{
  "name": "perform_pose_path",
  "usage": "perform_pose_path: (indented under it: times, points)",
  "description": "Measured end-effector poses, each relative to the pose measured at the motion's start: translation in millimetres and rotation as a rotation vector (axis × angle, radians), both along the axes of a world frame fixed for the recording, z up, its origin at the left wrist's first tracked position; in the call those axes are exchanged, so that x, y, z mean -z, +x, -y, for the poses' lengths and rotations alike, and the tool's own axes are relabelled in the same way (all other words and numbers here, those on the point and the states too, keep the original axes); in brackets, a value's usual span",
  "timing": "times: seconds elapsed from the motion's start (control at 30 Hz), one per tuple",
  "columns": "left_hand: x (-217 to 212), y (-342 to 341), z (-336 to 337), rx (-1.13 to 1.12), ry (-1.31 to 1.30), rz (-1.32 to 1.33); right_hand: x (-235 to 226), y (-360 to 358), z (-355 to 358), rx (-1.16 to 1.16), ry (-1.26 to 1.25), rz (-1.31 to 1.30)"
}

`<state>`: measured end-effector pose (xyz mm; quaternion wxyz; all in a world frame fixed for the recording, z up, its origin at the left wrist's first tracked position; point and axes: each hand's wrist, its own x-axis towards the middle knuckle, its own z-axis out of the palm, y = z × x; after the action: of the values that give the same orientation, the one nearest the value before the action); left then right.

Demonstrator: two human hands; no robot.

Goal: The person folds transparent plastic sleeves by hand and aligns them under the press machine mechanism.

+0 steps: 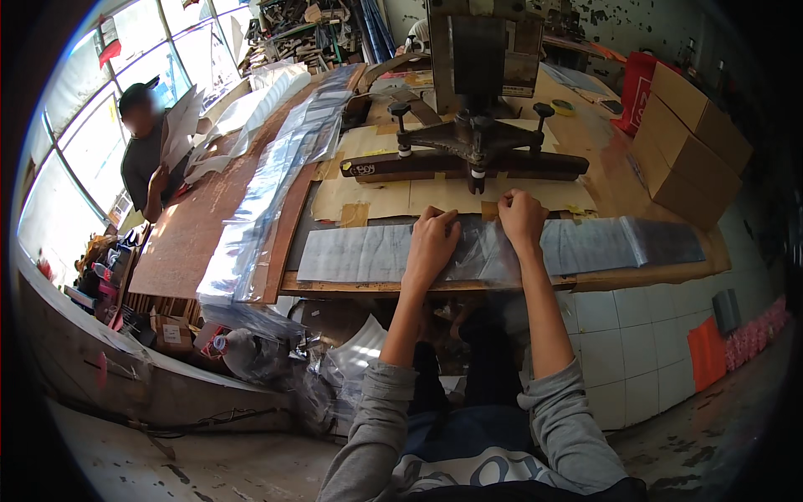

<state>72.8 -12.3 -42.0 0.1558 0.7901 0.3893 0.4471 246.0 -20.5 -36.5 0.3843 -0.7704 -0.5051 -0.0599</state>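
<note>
The left hand (433,241) and right hand (522,219) seemingly pinch clear film (482,258), likely aligning it; smoothing probably comes next.

Wooden worktable (613,188) under clear plastic strips (351,255), cardboard boxes (682,159) and a yellow tape roll (563,103)
</note>
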Motion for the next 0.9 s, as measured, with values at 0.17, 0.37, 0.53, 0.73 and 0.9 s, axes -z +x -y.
perform_pose_path:
  times: [0.17,0.37,0.53,0.73,0.9]
  points:
    - [1.1,0.1,-0.1,0.001,-0.007,0.009,-0.9,-1.1,-0.1,0.001,0.004,0.009]
    - [-0.8,0.1,-4.0,0.007,0.049,0.103,-0.8,0.6,-4.3,-0.022,0.021,-0.099]
    - [1.1,0.0,-5.7,-0.01,0.035,0.153,-1.9,0.1,-5.7,-0.076,0.042,-0.171]
    - [-4.5,4.9,1.1,0.016,0.043,0.202,5.7,11.5,-9.2,-0.115,0.112,-0.243]
    - [-13.3,-0.2,2.7,-0.03,0.02,0.153,-10.5,12.8,2.0,-0.475,0.227,-0.687]
